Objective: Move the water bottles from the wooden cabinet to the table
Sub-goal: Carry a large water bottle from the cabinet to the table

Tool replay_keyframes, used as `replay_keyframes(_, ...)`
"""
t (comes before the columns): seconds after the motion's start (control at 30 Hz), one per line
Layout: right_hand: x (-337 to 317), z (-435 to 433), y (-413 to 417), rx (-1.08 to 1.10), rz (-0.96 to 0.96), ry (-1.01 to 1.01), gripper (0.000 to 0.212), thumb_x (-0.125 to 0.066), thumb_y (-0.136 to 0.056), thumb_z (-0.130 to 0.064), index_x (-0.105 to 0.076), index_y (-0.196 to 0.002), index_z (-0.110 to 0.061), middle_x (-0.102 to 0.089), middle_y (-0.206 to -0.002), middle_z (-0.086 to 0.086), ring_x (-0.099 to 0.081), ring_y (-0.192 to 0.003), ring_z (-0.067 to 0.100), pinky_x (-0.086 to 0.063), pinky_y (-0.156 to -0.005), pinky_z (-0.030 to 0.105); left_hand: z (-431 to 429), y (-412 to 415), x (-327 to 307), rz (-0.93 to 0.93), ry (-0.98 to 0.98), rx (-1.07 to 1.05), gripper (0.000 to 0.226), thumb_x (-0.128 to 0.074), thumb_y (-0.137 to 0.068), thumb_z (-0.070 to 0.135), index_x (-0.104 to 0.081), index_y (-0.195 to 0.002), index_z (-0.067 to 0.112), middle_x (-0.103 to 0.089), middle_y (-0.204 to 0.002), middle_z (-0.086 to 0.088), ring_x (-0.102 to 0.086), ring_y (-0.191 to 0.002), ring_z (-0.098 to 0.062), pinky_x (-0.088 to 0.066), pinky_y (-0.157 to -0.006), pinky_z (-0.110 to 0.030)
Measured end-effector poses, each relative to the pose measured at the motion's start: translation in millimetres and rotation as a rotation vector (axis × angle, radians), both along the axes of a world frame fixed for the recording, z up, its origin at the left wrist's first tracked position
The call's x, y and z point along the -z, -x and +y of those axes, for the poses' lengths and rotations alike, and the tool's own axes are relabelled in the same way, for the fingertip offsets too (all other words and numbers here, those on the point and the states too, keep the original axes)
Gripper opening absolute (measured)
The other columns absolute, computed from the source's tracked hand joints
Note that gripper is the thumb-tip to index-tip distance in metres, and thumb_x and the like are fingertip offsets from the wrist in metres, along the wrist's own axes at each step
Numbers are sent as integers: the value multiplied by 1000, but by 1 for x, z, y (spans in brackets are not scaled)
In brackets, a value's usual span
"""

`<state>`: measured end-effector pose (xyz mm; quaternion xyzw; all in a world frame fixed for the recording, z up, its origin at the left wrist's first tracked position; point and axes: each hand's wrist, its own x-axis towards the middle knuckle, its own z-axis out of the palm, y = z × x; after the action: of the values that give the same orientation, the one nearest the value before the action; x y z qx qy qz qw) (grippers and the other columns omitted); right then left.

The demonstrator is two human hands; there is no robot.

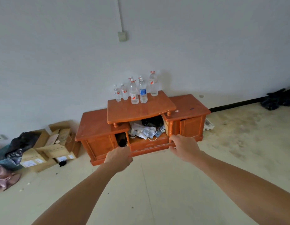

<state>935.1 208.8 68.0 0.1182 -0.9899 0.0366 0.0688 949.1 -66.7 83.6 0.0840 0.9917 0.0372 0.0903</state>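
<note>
Clear water bottles [134, 95] stand upright, clustered atop the raised middle of the orange wooden cabinet [141, 111].

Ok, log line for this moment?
arms: extended toward wooden cabinet | left hand: empty, loosely curled | right hand: empty, relaxed | water bottles: upright on cabinet top, untouched
</note>
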Motion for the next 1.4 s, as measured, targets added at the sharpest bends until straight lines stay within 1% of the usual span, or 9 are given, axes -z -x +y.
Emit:
replay_keyframes(0.17, 6, -25, 112, -131, -43, -22, 30, -47, -95, -40, -53, -119, -21, -63, -99, -3, -61, -73, 17, -38, -55, 27, -15, 94, 14, -58, -43, -124, 8, -47, -90, 29, -53, -89, 24, -64, -89, 3, -62, -81, -21, -50, -70, -34)
replay_keyframes(0.33, 28, -42, 220, -156, -75, -60, 34, -46, -95, -42, -51, -122, -22, -61, -105, -1, -65, -81, 22, -42, -59, 29, -37, 201, 28, -52, -72, -188, 20, -48, -93, 35, -61, -99, 21, -67, -93, 1, -62, -81, -20, -50, -70, -32)
replay_keyframes(0.5, 32, -65, 362, -110, -71, -46, 31, -48, -93, -42, -51, -118, -24, -60, -104, -2, -65, -81, 22, -50, -65, 33, -66, 334, 34, -60, -55, -183, 19, -47, -92, 32, -60, -102, 21, -66, -97, 1, -64, -88, -22, -54, -76, -35)
replay_keyframes(0.73, 20, -86, 491, -94, -73, -30, 36, -46, -96, -45, -48, -128, -26, -59, -101, -7, -54, -65, 11, -38, -54, 20, -89, 481, 30, -79, -66, -119, 25, -45, -95, 33, -58, -112, 21, -65, -102, 2, -63, -89, -18, -53, -78, -31)
replay_keyframes(0.83, 26, -88, 546, -69, -107, -28, 39, -45, -96, -47, -46, -130, -28, -60, -106, -7, -56, -66, 10, -48, -62, 24, -88, 534, 38, -104, -85, -123, 23, -47, -94, 34, -57, -111, 22, -64, -104, 2, -63, -93, -19, -53, -81, -32)
replay_keyframes(0.97, 45, -88, 623, -75, -159, -25, 40, -46, -96, -48, -47, -130, -28, -61, -107, -8, -57, -66, 8, -50, -63, 23, -86, 604, 57, -121, -107, -143, 23, -48, -95, 35, -58, -110, 22, -65, -100, 4, -64, -87, -15, -55, -81, -34)
replay_keyframes(1.17, 64, -79, 738, -62, -239, 35, 42, -47, -96, -48, -47, -132, -26, -60, -115, -9, -62, -87, 9, -51, -74, 23, -76, 717, 65, -127, -107, -165, 19, -51, -97, 33, -58, -111, 22, -66, -97, 5, -65, -86, -11, -56, -82, -31)
replay_keyframes(1.27, 72, -72, 791, -62, -260, 52, 42, -49, -96, -49, -47, -131, -26, -61, -118, -9, -64, -94, 9, -53, -79, 24, -66, 779, 58, -98, -88, -157, 19, -51, -96, 35, -56, -107, 20, -67, -100, 3, -65, -89, -16, -54, -80, -32)
replay_keyframes(1.4, 84, -69, 833, -45, -333, 72, 39, -49, -96, -48, -49, -128, -25, -61, -113, -8, -64, -90, 10, -54, -78, 27, -51, 845, 45, -48, -144, -176, 16, -52, -95, 36, -52, -99, 21, -65, -100, 0, -64, -91, -23, -49, -75, -34)
